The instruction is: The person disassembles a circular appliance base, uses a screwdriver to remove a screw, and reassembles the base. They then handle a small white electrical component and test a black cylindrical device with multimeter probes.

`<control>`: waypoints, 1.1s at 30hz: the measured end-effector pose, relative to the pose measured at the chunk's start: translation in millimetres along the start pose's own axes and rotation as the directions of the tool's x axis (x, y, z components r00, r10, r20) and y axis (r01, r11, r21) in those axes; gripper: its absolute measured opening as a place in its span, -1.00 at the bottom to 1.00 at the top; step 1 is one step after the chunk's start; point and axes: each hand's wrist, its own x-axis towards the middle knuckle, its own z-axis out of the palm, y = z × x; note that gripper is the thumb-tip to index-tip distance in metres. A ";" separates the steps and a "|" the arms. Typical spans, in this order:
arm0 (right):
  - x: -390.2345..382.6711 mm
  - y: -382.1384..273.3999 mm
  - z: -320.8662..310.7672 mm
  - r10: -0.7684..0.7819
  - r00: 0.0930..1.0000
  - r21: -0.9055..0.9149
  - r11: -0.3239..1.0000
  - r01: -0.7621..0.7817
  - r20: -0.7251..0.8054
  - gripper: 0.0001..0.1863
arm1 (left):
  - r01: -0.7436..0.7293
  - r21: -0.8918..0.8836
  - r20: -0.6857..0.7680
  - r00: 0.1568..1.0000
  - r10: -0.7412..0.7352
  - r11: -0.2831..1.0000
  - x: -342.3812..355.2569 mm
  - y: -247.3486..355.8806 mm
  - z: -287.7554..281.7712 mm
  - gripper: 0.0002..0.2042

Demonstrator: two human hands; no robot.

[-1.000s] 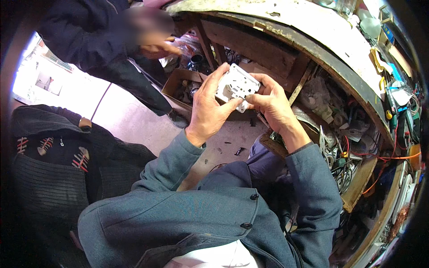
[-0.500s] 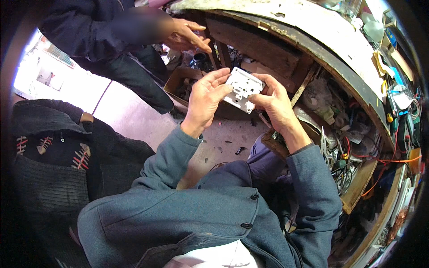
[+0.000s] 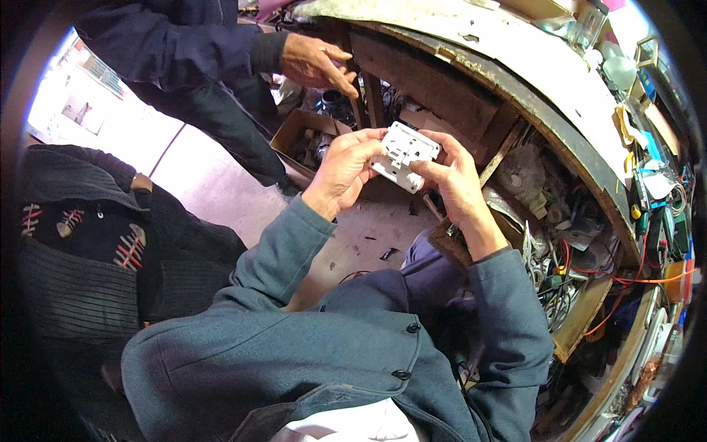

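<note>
Two-handed pinch, even pressure

Off the near edge of the workbench (image 3: 515, 46), the left hand (image 3: 341, 175) and right hand (image 3: 462, 186) pinch opposite edges of a white moulded plate (image 3: 402, 153), right thumb (image 3: 433, 172) across its face. Even, gentle pressure should steady it.

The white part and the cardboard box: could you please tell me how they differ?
The white part is pale; the cardboard box is brown. The white part is flat with small holes, while the cardboard box is open-topped and holds clutter. The left hand and right hand grip the white part; neither touches the cardboard box. Both have straight edges.
</note>
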 end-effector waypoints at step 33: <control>-0.6 2.8 -1.3 0.033 0.999 0.058 0.998 -0.035 0.032 -0.36 | -0.035 0.170 0.016 0.999 0.033 0.985 -0.3 2.7 -3.1 -0.71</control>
